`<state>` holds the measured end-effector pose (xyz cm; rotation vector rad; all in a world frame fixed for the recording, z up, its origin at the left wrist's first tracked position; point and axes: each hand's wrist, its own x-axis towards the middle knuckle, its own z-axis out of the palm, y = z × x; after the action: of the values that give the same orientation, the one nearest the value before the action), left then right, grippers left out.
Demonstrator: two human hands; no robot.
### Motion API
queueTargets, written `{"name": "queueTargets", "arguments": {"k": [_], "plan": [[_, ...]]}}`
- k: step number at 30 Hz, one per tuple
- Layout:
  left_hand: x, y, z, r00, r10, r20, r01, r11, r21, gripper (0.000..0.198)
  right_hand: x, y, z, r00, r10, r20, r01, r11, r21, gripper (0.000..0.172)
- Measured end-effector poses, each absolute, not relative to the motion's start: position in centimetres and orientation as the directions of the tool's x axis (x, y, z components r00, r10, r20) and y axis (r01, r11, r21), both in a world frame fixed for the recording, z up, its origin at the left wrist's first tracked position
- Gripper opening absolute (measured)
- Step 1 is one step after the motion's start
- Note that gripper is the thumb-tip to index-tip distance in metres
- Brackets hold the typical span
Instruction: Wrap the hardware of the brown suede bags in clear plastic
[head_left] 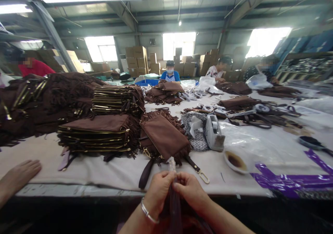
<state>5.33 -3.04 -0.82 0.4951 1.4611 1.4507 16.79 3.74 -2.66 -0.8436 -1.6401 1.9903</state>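
Both my hands are closed at the table's front edge, fingertips nearly together. My left hand (159, 189), a silver bangle on its wrist, pinches a dark strap in a clear plastic sleeve (171, 163). From the other side, my right hand (191, 191) grips the same piece. The sleeve's crumpled end points up, while its length hangs down toward my lap. Just beyond lies a brown fringed pouch (166, 133) on others, with a dark wrist strap (146, 173) and a gold clasp (204, 177) beside it.
Zipped pouches (96, 133) stand stacked left of centre, a larger heap (57, 98) behind. To the right are a tape dispenser (214, 133), a bowl of brown liquid (235, 161) and purple tape (291, 182). Another person's hand (22, 175) rests at far left. Several people sit across.
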Motion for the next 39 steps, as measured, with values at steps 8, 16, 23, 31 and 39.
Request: {"name": "queueTargets", "arguments": {"k": [8, 16, 23, 31, 39], "plan": [[6.7, -0.9, -1.9, -0.543, 0.771, -0.334, -0.324, 0.175, 0.930, 0.024, 19.3, 1.7, -2.4, -0.786, 0.558, -0.266, -0.001, -0.432, -0.902, 0.040], [3.9, -2.8, -0.1, -0.501, 0.864, -0.044, 0.303, 0.223, 0.926, 0.026, 21.7, 2.9, -3.4, -0.630, 0.701, -0.333, 0.101, -0.352, -0.931, 0.043], [-0.5, -2.1, 0.9, -0.557, 0.814, 0.164, 0.499, 0.170, 0.850, 0.034, 23.0, 4.2, -2.7, -0.539, 0.785, 0.306, 0.232, 0.488, -0.842, 0.024], [1.7, -2.5, 1.9, -0.337, 0.845, -0.415, -0.234, 0.352, 0.906, 0.034, 17.6, 2.8, -0.2, -0.712, 0.698, -0.071, 0.163, 0.066, -0.984, 0.023], [3.2, -2.8, 0.9, -0.082, 0.853, -0.516, -0.672, 0.335, 0.660, 0.029, 13.9, 2.9, -1.5, -0.726, 0.582, -0.365, 0.029, -0.505, -0.863, 0.035]]}}
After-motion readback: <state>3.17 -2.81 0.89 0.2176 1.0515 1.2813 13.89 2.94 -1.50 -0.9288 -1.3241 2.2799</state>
